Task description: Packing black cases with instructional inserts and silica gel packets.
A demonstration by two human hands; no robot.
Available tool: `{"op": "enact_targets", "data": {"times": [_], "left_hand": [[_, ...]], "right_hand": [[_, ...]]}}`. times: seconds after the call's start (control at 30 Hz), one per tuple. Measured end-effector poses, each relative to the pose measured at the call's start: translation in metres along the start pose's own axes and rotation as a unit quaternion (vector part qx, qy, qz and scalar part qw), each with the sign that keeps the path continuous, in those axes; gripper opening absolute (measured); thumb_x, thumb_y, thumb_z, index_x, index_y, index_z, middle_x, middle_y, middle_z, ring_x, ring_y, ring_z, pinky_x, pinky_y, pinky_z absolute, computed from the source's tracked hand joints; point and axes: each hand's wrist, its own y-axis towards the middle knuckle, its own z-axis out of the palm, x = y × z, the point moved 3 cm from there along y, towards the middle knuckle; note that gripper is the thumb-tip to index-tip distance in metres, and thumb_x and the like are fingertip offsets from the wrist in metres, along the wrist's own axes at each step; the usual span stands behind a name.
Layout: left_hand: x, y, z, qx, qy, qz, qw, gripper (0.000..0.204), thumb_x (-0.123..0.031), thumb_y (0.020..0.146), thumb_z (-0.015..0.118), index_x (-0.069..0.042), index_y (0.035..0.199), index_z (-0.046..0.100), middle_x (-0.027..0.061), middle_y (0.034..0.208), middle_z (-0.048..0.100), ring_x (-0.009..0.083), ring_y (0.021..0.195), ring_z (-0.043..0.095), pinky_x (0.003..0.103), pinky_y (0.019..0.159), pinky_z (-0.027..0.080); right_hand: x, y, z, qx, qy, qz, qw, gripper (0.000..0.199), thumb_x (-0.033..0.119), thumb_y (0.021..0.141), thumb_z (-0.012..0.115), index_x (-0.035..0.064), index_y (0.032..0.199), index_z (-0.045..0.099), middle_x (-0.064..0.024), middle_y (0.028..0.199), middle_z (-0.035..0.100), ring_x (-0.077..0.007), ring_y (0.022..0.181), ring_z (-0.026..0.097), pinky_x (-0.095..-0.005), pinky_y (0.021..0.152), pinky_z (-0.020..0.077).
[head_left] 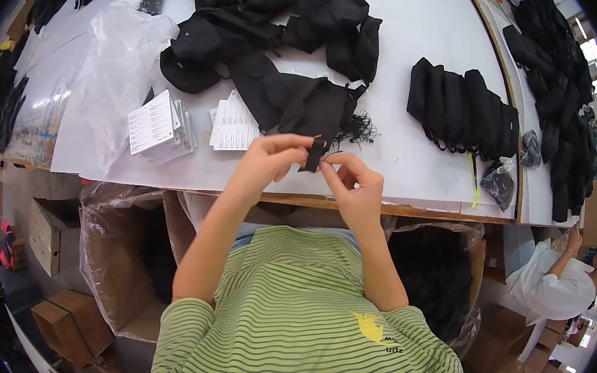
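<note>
Near the table's front edge, my left hand [273,161] is closed on a short black fabric strap [314,157], holding it between thumb and fingers. My right hand [353,181] pinches at the strap's lower right end; whether it grips the strap itself or a thin thread there is too small to tell. Just beyond my hands lies a black fabric piece [305,103], spread flat and reaching back to a heap of black fabric pouches [247,29]. A tangle of loose black threads [355,129] sits right of the strap.
Left of my hands are stacked white printed cards [156,128], more cards [233,123] and a clear plastic bag [118,67]. A row of black pouches [460,106] lies to the right. Plastic-lined cartons [114,254] stand below the table edge. A person in white [555,280] is at the far right.
</note>
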Motion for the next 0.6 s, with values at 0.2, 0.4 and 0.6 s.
{"op": "enact_targets", "data": {"times": [0.2,0.4,0.6], "left_hand": [[0.035,-0.027,0.004,-0.070,-0.023,0.039,0.997,0.026,-0.006,0.078,0.070,0.000,0.104,0.069,0.0002,0.083,0.064,0.0011,0.054,0.041,0.018,0.049,0.033],[0.020,-0.041,0.006,-0.127,0.215,0.117,0.961,0.017,-0.006,0.075,0.073,-0.004,0.092,0.072,-0.0010,0.087,0.060,0.0036,0.052,0.042,0.020,0.049,0.034],[0.011,-0.048,0.016,-0.206,0.206,0.236,0.927,0.008,-0.005,0.079,0.070,-0.002,0.085,0.066,0.0010,0.089,0.060,0.0055,0.053,0.045,0.020,0.052,0.038]], "right_hand": [[-0.007,-0.011,0.008,0.087,-0.027,-0.014,0.996,0.010,0.006,0.079,0.069,0.0049,0.090,0.068,0.0005,0.054,0.047,-0.0052,0.047,0.040,-0.0230,0.044,0.0315],[-0.012,-0.014,0.012,0.134,-0.026,-0.008,0.991,0.014,0.005,0.078,0.069,0.0040,0.092,0.069,-0.0046,0.057,0.051,-0.0092,0.047,0.043,-0.0247,0.046,0.0356],[-0.010,-0.010,0.008,0.202,-0.031,0.067,0.977,0.015,0.007,0.082,0.068,0.0028,0.096,0.067,-0.0005,0.063,0.055,-0.0063,0.054,0.045,-0.0228,0.051,0.0370]]}}
